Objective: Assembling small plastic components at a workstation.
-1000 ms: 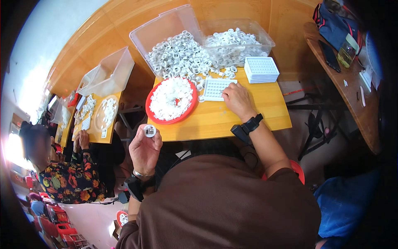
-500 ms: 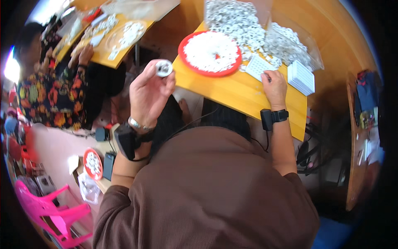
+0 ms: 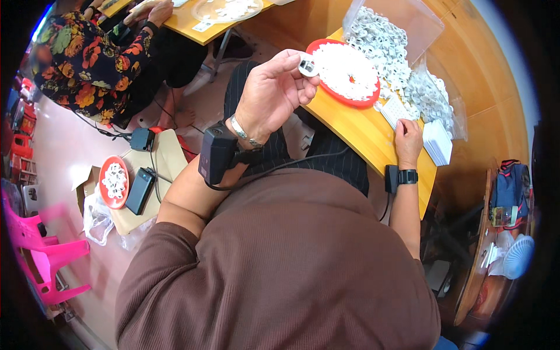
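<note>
Held up over the near left corner of the table, my left hand (image 3: 269,99) pinches a small round white plastic piece (image 3: 308,67) with a dark middle between thumb and fingers. My right hand (image 3: 408,140) rests on the table at the near end of a white sheet with rows of small marks (image 3: 396,112). Its fingers are curled in, and what they hold, if anything, is hidden. Left of the sheet stands a round red tray (image 3: 363,104) heaped with small white parts. A stack of white sheets (image 3: 437,143) lies just right of my right hand.
Behind the tray spreads a pile of white-grey ring-like parts (image 3: 379,44), beside a clear bag of more (image 3: 429,96). Another person in a flowered top (image 3: 87,64) works at a second table (image 3: 201,34). A cable (image 3: 280,170) runs from my left wrist; a pink chair (image 3: 55,256) stands lower left.
My view has swung left, so the table sits further right in the picture. My left hand still holds the round piece, now nearer the red tray. My right hand stays by the sheet.
</note>
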A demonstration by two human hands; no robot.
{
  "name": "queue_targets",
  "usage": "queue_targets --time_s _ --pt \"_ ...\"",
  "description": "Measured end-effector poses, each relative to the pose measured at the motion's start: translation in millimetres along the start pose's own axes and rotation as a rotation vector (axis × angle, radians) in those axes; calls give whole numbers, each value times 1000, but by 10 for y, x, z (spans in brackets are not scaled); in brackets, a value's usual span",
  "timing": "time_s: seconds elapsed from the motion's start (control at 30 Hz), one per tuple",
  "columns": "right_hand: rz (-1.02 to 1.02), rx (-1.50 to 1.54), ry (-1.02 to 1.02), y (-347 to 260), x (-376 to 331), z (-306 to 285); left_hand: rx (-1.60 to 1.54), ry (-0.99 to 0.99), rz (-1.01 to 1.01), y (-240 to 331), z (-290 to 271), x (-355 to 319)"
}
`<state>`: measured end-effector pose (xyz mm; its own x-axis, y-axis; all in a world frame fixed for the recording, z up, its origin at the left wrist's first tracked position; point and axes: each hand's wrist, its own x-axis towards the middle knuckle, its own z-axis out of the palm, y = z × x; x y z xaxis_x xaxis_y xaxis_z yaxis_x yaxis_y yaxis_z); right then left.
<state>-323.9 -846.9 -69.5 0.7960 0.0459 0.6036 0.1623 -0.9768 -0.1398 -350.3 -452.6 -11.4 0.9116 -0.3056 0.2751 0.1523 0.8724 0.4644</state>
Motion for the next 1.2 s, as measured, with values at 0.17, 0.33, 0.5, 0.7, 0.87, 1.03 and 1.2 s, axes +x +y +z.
queue_targets --time_s 0.17,0.33,0.5,0.7,0.87,1.03,1.2 --pt "-44 -33 24 48 -38 45 -61 -41 -29 -27 -34 -7" --pt "-41 -12 40 52 -37 81 15 115 18 -27 113 -19" --pt "-88 -2 52 11 16 96 -6 -34 8 -16 -118 -52" --pt "-85 -41 72 60 50 199 -1 4 -9 16 -145 -152" --pt "-47 -73 33 36 82 224 44 16 58 78 -176 -214" --pt "-93 -80 40 97 86 249 3 -11 31 28 -169 -195" --pt "-97 -93 45 74 83 287 18 -15 30 16 -188 -211"
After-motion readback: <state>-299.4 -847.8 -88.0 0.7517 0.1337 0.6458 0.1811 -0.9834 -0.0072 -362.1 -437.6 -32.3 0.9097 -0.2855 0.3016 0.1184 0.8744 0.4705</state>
